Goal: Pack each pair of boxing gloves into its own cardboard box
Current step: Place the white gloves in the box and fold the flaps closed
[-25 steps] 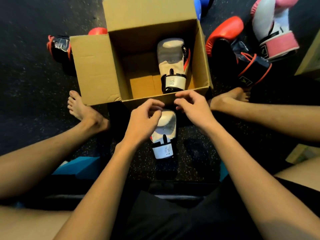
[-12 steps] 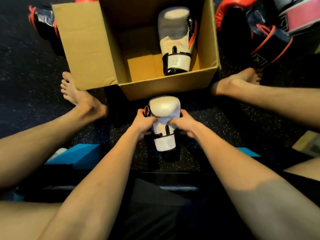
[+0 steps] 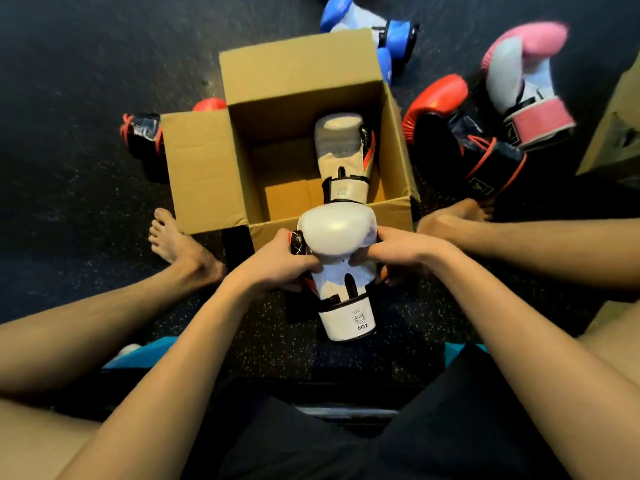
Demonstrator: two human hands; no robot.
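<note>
- A person sat on a dark speckled floor (image 3: 69, 98) with bare legs spread out to each side.
- The left hand (image 3: 277, 263) gripped the left side of a white boxing glove (image 3: 337, 237), with its fingers curled round the glove.
- The right hand (image 3: 391, 252) gripped the right side of the same glove, and its fingers were curled round it too.
- The glove's round, puffy end pointed at the cardboard box (image 3: 391, 211), and its cuff pointed back at the person.
- The cuff had "6oz" printed on it.
- The glove was right in front of the near wall of the box, not inside it.
- The box was open at the top, with one flap out to the left and one flap at the far side.
- A second white glove (image 3: 343, 147) lay inside the box, along the right wall.
- A bare left foot (image 3: 173, 237) was just beside the left flap, and a bare right foot (image 3: 453, 216) was near the right corner.
- A red and black glove (image 3: 440, 98) lay on the floor to the right of the box, touching a pink and white glove (image 3: 519, 77).
- Blue gloves (image 3: 363, 19) lay behind the box.
- Another red and black glove (image 3: 142, 133) peeked out from behind the left flap.
</note>
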